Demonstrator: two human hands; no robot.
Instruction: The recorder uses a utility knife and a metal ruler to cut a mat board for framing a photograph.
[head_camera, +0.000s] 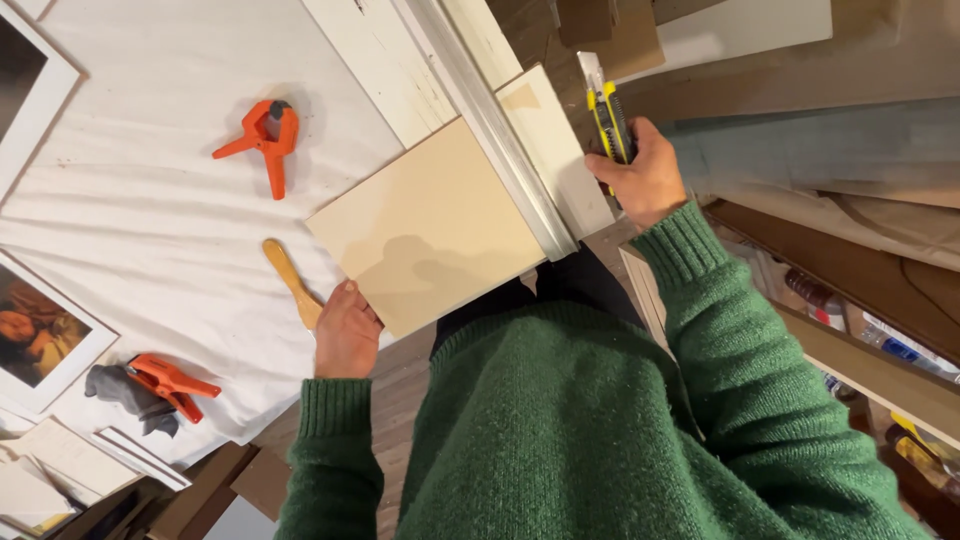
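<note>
I am cutting: my right hand (645, 180) is clenched around the yellow utility knife (610, 115) beside the metal straightedge (500, 140). My left hand (345, 330) lies flat, pinning the tan board (430, 225) on the white-covered worktop (150, 200). I judge the next pull needs firm pressure against the straightedge.

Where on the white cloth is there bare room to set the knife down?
Bare cloth lies left of the upper orange clamp, and between that clamp and the wooden spatula. It is crowded lower left: second clamp, grey rag, framed pictures. The left hand steadies the board; the right hand holds the knife.
</note>
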